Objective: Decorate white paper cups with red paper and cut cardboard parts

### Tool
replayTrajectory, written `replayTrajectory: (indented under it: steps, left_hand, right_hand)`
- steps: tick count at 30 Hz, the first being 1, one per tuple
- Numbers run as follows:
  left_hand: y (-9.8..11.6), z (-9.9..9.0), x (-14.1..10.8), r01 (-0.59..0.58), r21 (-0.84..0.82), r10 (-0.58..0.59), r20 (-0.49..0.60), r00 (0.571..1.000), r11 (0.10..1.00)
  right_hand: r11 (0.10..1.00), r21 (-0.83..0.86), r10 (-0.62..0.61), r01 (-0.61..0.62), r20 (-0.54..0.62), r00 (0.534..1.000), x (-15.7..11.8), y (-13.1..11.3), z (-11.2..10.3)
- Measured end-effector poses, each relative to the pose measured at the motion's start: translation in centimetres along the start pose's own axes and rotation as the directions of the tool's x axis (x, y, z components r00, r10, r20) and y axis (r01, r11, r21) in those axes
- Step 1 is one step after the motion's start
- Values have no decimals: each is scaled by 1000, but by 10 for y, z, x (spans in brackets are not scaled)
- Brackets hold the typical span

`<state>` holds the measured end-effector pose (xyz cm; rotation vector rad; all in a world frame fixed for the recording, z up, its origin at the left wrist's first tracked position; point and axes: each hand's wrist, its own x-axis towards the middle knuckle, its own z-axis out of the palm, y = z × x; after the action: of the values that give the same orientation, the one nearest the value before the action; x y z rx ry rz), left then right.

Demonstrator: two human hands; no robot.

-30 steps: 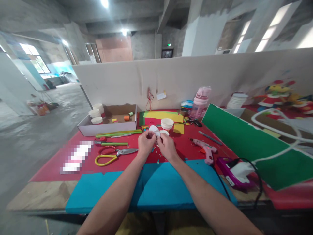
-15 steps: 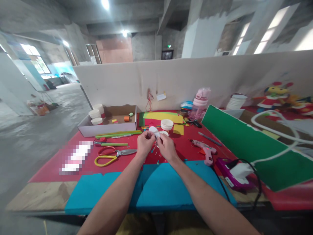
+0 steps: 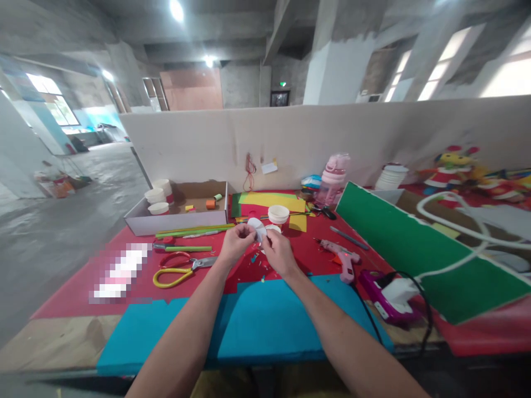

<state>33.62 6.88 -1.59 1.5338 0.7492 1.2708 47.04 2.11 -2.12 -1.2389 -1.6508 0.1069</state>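
Note:
Over the middle of the red tabletop, my left hand (image 3: 236,244) pinches the left edge of a small white round paper piece (image 3: 256,224). My right hand (image 3: 279,251) has its thumb and fingers closed on the right side of the same piece. Whether it is one layer or two, I cannot tell. Just behind my hands stand a white paper cup (image 3: 278,214) and a lower one (image 3: 272,228), partly hidden. Paper scraps (image 3: 254,258) lie scattered below my fingers. Left of my left hand lie scissors (image 3: 182,269) with one red and one yellow handle loop.
A pink glue gun (image 3: 342,257) lies at right, beside a purple power strip (image 3: 388,298) with cables. A green board (image 3: 415,251) leans along the right side. A white-walled box (image 3: 176,222) with cups stands back left. Blue foam sheets (image 3: 269,320) cover the front edge.
The view has shifted slightly, so the table sits a little lower and further left. My left hand has drawn slightly left of my right. Both still hold the white paper piece.

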Motion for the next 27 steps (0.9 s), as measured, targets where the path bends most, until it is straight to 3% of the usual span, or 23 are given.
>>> replayTrajectory:
  steps: [14,27]
  left_hand:
    - [5,-1,0,-9,2,8,57,998,1000]
    - [8,-3,0,38,-139,-30,55,998,990]
  right_hand:
    - [989,116,91,-91,5,996,1,2,2]
    - [965,183,186,-186,18,982,2,-2,-3]
